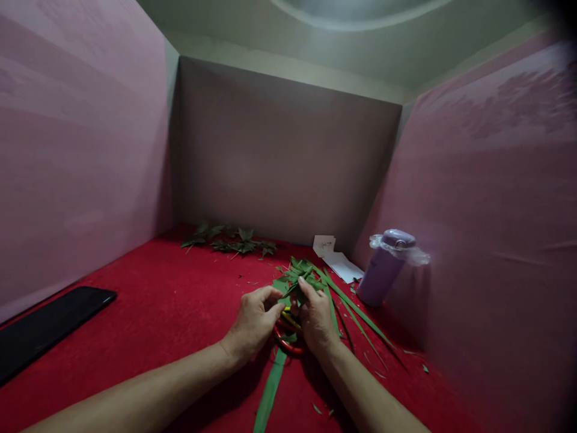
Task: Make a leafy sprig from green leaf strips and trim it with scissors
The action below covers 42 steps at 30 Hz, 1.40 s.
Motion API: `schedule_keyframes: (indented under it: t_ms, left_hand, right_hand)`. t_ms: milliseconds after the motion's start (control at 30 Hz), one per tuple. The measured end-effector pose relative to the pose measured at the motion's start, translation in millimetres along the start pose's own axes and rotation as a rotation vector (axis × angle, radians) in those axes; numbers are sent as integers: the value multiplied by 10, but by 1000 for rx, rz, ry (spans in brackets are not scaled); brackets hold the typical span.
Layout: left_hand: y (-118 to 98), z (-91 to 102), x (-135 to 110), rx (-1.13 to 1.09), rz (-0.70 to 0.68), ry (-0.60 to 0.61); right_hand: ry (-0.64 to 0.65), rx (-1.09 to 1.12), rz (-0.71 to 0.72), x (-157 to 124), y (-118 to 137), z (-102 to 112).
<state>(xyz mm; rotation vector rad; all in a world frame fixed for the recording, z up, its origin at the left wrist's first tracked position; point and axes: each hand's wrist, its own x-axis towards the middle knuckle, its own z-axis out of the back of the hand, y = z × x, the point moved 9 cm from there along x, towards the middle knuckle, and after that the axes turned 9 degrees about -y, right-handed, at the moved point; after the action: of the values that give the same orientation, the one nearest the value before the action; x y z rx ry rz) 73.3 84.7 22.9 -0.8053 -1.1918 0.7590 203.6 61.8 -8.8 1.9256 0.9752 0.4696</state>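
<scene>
My right hand (315,317) is closed on a sprig of green leaves (303,273), with the thumb lying on top of it. My left hand (253,317) is beside it, thumb and fingertips pinched together at the lower edge of the same sprig; exactly what they pinch is too small to tell. Below and between the hands lies a red loop (288,349) with a yellow part, looking like scissor handles, partly hidden by the hands. A long green leaf strip (271,391) runs beneath it toward me.
More long leaf strips (360,313) and scraps lie to the right on the red cloth (180,313). Leafy cuttings (243,242) lie at the back. A purple tumbler (382,273) with plastic wrap, white papers (342,266) and a black phone-like slab (54,325) surround. Pink walls (81,150) enclose the sides.
</scene>
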Motion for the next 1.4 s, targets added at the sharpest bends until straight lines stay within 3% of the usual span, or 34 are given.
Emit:
schedule_keyframes:
  t_ms: [200, 667, 1400]
  left_hand:
    - [24, -24, -30, 36, 47, 28]
    - [28, 1, -29, 108, -28, 4]
    - [6, -3, -20, 40, 12, 34]
  right_hand:
    - [3, -7, 25, 31, -6, 21]
    - [36, -10, 4, -1, -8, -18]
    - [49, -1, 26, 10, 9, -26]
